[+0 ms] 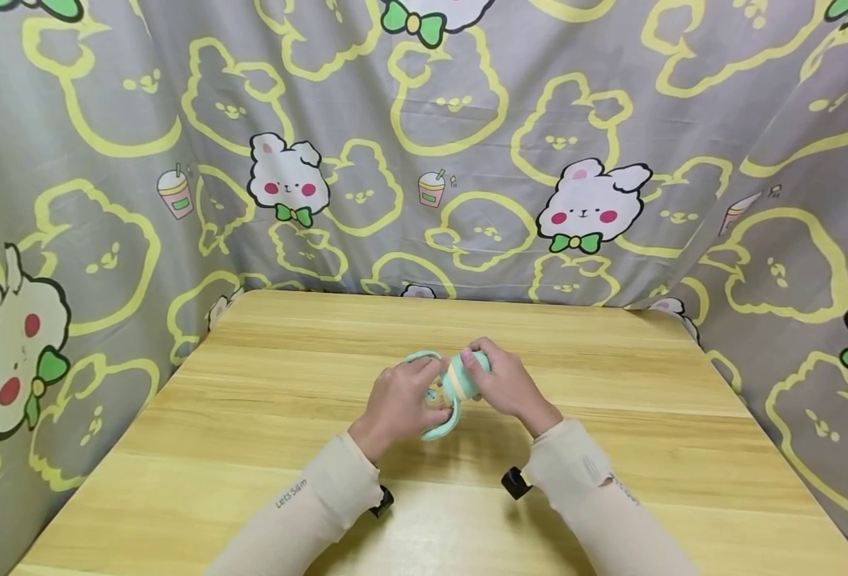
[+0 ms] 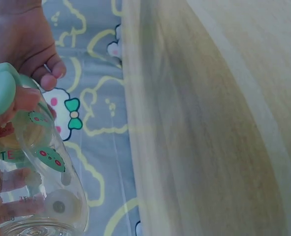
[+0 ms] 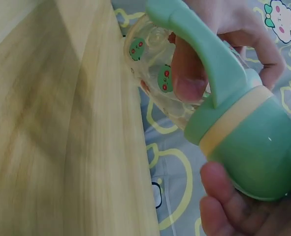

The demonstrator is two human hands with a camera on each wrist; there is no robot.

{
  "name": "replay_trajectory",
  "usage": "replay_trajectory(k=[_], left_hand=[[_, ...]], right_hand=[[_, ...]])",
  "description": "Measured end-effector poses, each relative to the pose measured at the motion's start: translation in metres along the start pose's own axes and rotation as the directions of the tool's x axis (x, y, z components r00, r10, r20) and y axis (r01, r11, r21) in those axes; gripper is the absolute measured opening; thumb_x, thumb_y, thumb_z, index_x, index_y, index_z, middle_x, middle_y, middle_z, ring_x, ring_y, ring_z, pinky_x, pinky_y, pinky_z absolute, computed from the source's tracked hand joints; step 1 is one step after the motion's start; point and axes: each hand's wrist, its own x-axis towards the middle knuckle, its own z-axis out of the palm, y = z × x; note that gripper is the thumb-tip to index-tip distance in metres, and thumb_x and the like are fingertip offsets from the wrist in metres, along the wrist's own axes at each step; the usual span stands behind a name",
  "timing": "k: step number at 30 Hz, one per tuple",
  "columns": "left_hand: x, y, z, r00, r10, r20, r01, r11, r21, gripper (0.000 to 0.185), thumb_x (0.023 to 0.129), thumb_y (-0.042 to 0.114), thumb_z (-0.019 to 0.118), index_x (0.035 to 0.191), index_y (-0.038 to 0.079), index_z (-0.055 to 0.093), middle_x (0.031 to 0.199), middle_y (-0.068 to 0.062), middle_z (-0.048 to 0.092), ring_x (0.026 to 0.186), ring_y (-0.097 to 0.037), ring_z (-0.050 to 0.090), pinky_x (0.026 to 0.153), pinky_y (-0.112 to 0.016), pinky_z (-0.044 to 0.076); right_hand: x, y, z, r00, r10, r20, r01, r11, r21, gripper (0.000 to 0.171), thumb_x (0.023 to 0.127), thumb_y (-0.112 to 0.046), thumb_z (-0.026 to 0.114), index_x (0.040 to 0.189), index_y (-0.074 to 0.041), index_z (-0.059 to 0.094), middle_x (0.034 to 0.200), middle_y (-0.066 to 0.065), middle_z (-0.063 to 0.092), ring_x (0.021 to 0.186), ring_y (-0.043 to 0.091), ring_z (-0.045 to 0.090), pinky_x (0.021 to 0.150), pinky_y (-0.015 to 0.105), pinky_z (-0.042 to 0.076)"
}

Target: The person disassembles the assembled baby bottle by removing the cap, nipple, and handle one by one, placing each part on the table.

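Bunny-print cloth rings the wooden table (image 1: 611, 384). Left hand (image 1: 395, 404) grips the baby bottle (image 1: 447, 390)'s clear body; right hand (image 1: 506, 384) wraps its green cap. A loose grip could drop it.

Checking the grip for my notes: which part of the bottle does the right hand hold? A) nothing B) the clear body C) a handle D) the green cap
D: the right hand curls round the green cap, while the left hand holds the bottle's clear body.
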Motion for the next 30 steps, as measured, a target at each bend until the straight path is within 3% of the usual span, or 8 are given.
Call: replay_trajectory(k=[3,8,13,23,30], left_hand=[[0.001,0.0,0.0,1.0,0.014,-0.02,-0.013,1.0,0.015,0.055,0.063,0.03,0.085,0.111,0.01,0.064,0.096,-0.001,0.069,0.067,-0.012,0.063,0.051,-0.027,0.047],[0.001,-0.002,-0.001,0.999,0.005,-0.036,-0.005,1.0,0.014,0.051,0.063,0.031,0.084,0.105,0.012,0.062,0.091,0.0,0.068,0.063,-0.011,0.059,0.05,-0.027,0.045],[0.002,-0.004,-0.002,0.999,0.005,-0.042,-0.004,1.0,0.026,0.054,0.063,0.031,0.084,0.109,0.012,0.063,0.094,0.0,0.069,0.067,-0.012,0.061,0.052,-0.028,0.047],[-0.001,-0.004,-0.006,0.991,-0.125,0.053,0.129,0.988,-0.08,0.056,0.065,0.026,0.085,0.115,0.013,0.064,0.096,0.005,0.068,0.059,-0.006,0.046,0.052,-0.023,0.042],[0.002,-0.003,-0.01,0.985,-0.156,0.077,0.164,0.98,-0.115,0.054,0.067,0.025,0.084,0.115,0.013,0.064,0.099,0.003,0.069,0.059,-0.006,0.046,0.052,-0.022,0.041]], right_hand=[[0.001,-0.001,0.002,0.998,0.063,-0.013,-0.063,0.998,0.021,0.038,0.1,-0.043,0.048,0.112,-0.008,0.059,0.078,0.008,0.06,0.06,0.019,0.06,0.055,0.032,0.052],[0.002,0.0,0.003,0.996,0.082,-0.021,-0.08,0.995,0.058,0.038,0.096,-0.044,0.054,0.112,-0.011,0.06,0.082,0.006,0.061,0.066,0.019,0.06,0.059,0.033,0.052],[0.004,0.002,0.005,0.998,0.053,-0.026,-0.05,0.994,0.099,0.037,0.096,-0.039,0.057,0.116,-0.007,0.059,0.086,0.009,0.061,0.068,0.023,0.06,0.06,0.033,0.052],[0.0,0.005,0.003,0.998,-0.07,-0.002,0.07,0.993,0.1,0.037,0.096,-0.025,0.061,0.126,-0.006,0.054,0.104,0.013,0.061,0.082,0.021,0.056,0.069,0.035,0.048],[0.0,0.003,0.002,0.99,-0.14,-0.011,0.14,0.987,0.083,0.035,0.097,-0.021,0.059,0.128,-0.005,0.052,0.098,0.012,0.061,0.078,0.019,0.056,0.066,0.035,0.049]])
